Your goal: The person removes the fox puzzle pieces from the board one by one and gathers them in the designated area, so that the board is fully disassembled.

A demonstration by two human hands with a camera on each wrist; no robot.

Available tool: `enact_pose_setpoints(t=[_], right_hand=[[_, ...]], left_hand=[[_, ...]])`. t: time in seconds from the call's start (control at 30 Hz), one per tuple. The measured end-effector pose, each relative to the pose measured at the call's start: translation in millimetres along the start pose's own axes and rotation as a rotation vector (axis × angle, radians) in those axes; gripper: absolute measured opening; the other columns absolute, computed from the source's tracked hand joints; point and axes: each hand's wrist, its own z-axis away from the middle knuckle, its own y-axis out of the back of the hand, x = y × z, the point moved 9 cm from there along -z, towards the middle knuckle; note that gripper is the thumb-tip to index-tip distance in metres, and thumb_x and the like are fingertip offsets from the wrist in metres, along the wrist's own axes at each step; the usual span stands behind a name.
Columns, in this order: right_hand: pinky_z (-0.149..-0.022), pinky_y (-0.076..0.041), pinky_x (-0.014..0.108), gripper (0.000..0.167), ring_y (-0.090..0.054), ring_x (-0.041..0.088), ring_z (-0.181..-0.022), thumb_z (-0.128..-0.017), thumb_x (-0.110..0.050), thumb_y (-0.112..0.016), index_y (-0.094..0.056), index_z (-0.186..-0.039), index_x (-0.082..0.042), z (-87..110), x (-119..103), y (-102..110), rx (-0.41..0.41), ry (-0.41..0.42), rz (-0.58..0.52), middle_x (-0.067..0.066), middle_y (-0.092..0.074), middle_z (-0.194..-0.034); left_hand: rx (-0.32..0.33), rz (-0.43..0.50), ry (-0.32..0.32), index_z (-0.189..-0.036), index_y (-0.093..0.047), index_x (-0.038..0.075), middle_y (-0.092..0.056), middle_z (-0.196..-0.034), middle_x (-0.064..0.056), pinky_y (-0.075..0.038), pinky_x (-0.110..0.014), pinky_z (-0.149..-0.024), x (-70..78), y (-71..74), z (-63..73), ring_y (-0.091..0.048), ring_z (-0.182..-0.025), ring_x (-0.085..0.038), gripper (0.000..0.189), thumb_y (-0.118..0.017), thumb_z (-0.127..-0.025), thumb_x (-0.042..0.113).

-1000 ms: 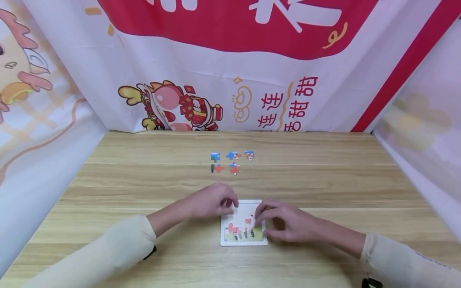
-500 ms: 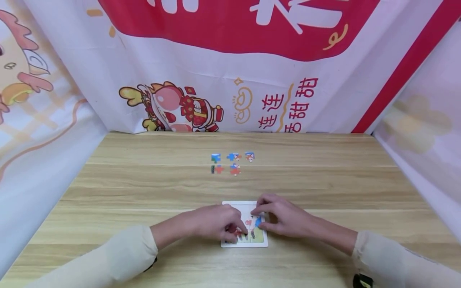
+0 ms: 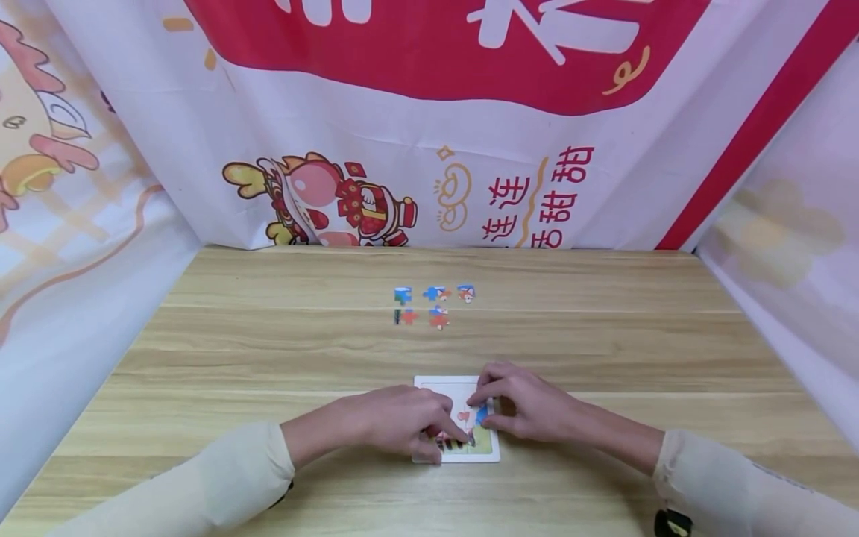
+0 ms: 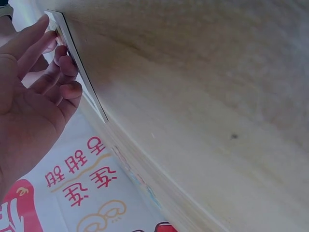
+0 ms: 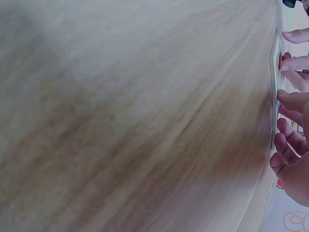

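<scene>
A white puzzle tray [image 3: 450, 390] lies flat near me, with joined puzzle pieces [image 3: 459, 446] along its lower part showing a green and red picture. My left hand [image 3: 406, 420] reaches over it from the left, its index finger extended onto the joined pieces and its thumb at the lower edge. At the tray's right side, my right hand [image 3: 530, 406] has thumb and index finger about a blue puzzle piece [image 3: 481, 415]. That piece lies at the right edge of the picture, partly covered by the fingers. In the left wrist view, the left hand's fingers [image 4: 67, 92] bend loosely over the tray.
Several loose puzzle pieces lie farther back in two rows, among them a blue and green piece [image 3: 403, 294] and a red one [image 3: 439, 319]. The wooden table [image 3: 302, 283] ends at a printed cloth [image 3: 403, 119] behind, with cloths on both sides.
My left hand has moved from the tray's upper left down onto the joined pieces, its index finger sliding rightward. My right hand has shifted slightly up and stays at the blue piece.
</scene>
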Motion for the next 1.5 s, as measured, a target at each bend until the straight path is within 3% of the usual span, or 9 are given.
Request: enact_pose_setpoints(t=[0.3, 0.63, 0.97, 1.37, 1.5], right_hand=[[-0.088, -0.052, 0.030, 0.022, -0.057, 0.010, -0.100, -0.091, -0.014, -0.081, -0.079, -0.112, -0.013, -3.5, 0.1, 2.5, -0.004, -0.017, -0.012, -0.005, -0.065, -0.107], [-0.086, -0.052, 0.030, 0.023, -0.059, 0.009, -0.096, -0.089, -0.013, -0.082, -0.076, -0.110, -0.015, -5.2, 1.5, 2.1, -0.008, -0.050, -0.048, -0.009, -0.068, -0.105], [-0.078, -0.053, 0.027, 0.018, -0.057, 0.013, -0.086, -0.092, -0.005, -0.077, -0.072, -0.105, -0.015, -7.4, 6.4, 2.0, -0.043, -0.122, -0.223, -0.007, -0.066, -0.096], [-0.075, -0.051, 0.026, 0.012, -0.056, 0.009, -0.084, -0.098, -0.006, -0.070, -0.072, -0.105, -0.015, -8.2, 7.6, 0.5, -0.089, -0.128, -0.278, -0.010, -0.064, -0.091], [-0.075, -0.050, 0.025, 0.010, -0.057, 0.010, -0.085, -0.099, -0.006, -0.069, -0.072, -0.105, -0.014, -7.0, 7.1, 4.2, -0.071, -0.121, -0.324, -0.008, -0.065, -0.092]], left_hand=[[0.002, -0.055, -0.006, -0.138, -0.069, 0.028, -0.058, -0.100, 0.011, -0.044, -0.015, -0.069, 1.8, 1.4, 1.7, -0.049, -0.080, 0.002, 0.045, -0.079, -0.094, 0.028], [0.013, -0.095, -0.027, -0.138, -0.068, 0.028, -0.054, -0.095, 0.010, -0.040, -0.015, -0.064, 5.4, 1.1, 3.8, -0.045, -0.076, 0.001, 0.045, -0.077, -0.095, 0.030], [0.015, -0.105, -0.031, -0.139, -0.068, 0.027, -0.054, -0.094, 0.009, -0.040, -0.016, -0.064, 7.3, 1.1, 3.9, -0.044, -0.075, 0.001, 0.045, -0.077, -0.095, 0.029], [0.002, -0.117, -0.016, -0.140, -0.066, 0.028, -0.054, -0.095, 0.010, -0.040, -0.016, -0.065, 8.3, -0.1, 4.7, -0.044, -0.076, 0.001, 0.046, -0.076, -0.095, 0.029], [-0.005, -0.110, -0.016, -0.141, -0.066, 0.027, -0.054, -0.094, 0.009, -0.041, -0.016, -0.065, 8.4, -0.8, 5.4, -0.044, -0.076, 0.001, 0.046, -0.076, -0.096, 0.029]])
